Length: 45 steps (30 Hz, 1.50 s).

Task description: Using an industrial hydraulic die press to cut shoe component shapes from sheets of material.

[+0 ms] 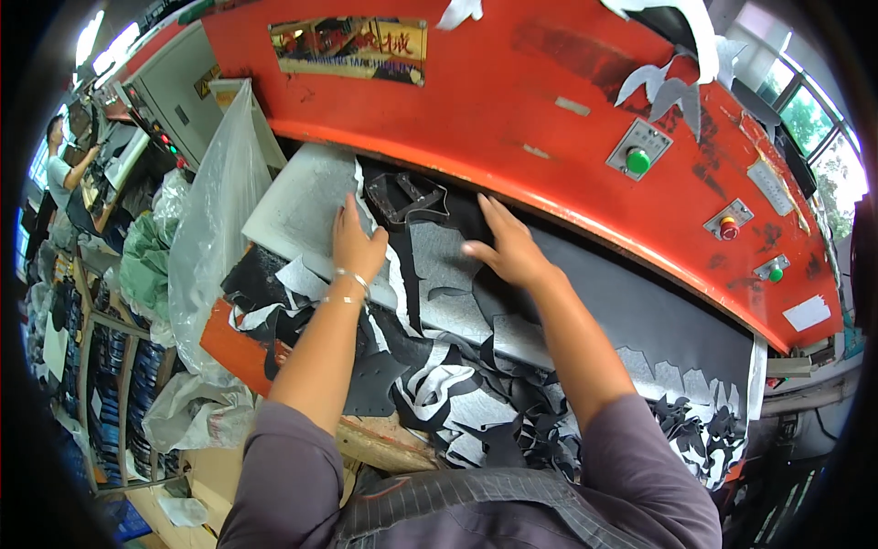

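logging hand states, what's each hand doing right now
Left hand: open, over the pale, flat rectangular board.
Right hand: open, at the smooth, flat black sheet.

Head view from the left of two fisheye cameras worn side by side on the person's head, facing down and forward. The striped garment [439, 499] lies closest, at the lower edge; the left hand [357, 247] and right hand [510, 249] fall near mid-frame, and the red machine [512, 91] beyond spans the top, bowed by the lens.
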{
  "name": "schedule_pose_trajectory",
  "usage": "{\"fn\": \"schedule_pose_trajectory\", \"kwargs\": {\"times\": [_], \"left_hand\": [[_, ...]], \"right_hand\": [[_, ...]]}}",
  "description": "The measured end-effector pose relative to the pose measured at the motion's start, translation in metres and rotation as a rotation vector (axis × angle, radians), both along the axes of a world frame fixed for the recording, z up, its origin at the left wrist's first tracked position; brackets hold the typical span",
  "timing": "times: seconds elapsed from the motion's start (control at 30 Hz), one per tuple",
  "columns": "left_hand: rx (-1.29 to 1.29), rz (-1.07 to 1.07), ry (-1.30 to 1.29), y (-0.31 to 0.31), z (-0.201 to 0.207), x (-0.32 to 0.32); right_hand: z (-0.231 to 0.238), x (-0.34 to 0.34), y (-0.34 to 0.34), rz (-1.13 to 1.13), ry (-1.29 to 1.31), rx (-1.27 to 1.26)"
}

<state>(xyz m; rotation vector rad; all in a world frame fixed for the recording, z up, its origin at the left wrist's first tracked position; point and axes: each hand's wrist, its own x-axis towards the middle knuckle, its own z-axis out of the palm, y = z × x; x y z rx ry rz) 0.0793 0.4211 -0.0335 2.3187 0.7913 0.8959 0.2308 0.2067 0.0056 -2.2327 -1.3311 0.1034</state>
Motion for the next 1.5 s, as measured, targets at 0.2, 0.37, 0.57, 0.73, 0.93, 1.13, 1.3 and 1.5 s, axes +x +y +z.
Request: {"fn": "schedule_pose_trajectory", "kwargs": {"times": [0.2,0.37,0.57,0.73,0.93,1.13,1.3,1.5], "left_hand": [[-0.263,-0.586,-0.183,-0.141,0.073,0.029],[-0.112,-1.005,-0.301,-0.254,0.158,0.06],[0.154,-0.779,-0.169,-0.258,0.18,0.094],[0.004,-0.84,0.014,-0.211,0.127,-0.052],[-0.09,-0.546,0.424,-0.153,0.044,-0.223],[0.251,-0.466,0.318,-0.152,0.012,-0.242],[0.199,-0.434,0.143,-0.153,-0.005,-0.235],[0.102,-0.516,0.185,-0.137,-0.001,-0.239]], "right_hand": [[0.098,-0.033,-0.217,-0.426,-0.284,1.019],[0.146,0.047,-0.391,-1.143,-0.456,1.476],[0.148,0.086,-0.445,-1.27,-0.546,0.893],[0.125,-0.013,-0.46,-0.951,-0.246,0.997],[0.145,-0.076,-0.357,-0.497,-0.265,0.748],[0.1,-0.149,-0.12,-0.018,-0.068,0.573],[0.058,-0.15,-0.046,0.154,-0.118,0.297],[0.018,-0.078,-0.002,0.073,-0.145,0.103]]}}
